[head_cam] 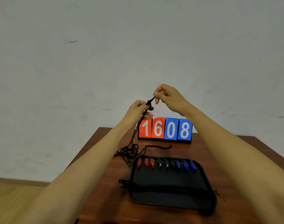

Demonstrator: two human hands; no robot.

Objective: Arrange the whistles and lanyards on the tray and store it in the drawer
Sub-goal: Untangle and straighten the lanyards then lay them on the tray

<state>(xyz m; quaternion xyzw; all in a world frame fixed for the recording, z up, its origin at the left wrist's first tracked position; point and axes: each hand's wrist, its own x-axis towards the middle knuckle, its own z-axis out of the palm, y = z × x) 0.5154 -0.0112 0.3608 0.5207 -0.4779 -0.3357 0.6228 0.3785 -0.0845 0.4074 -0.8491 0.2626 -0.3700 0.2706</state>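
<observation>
Both hands are raised above the counter (109, 199); the left hand (139, 110) pinches a black lanyard (150, 102) at its knot; the right hand (168, 96) pinches the upper end with curled fingers; the cord trails down to tangled lanyards (130, 152) beside the tray (170, 178); nine whistles (166, 164) line the tray's far edge.

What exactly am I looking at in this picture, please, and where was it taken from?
There is no machine here: a person wears a camera on the head, looking forward and down at their own bare arms. The left hand and right hand are raised, fingers pinching a black lanyard whose cord hangs to a tangle of cords on the wooden table. A black tray holds a row of whistles, red, black and blue, with more lanyards laid across its near part. Behind stands a scoreboard reading 1608.
</observation>
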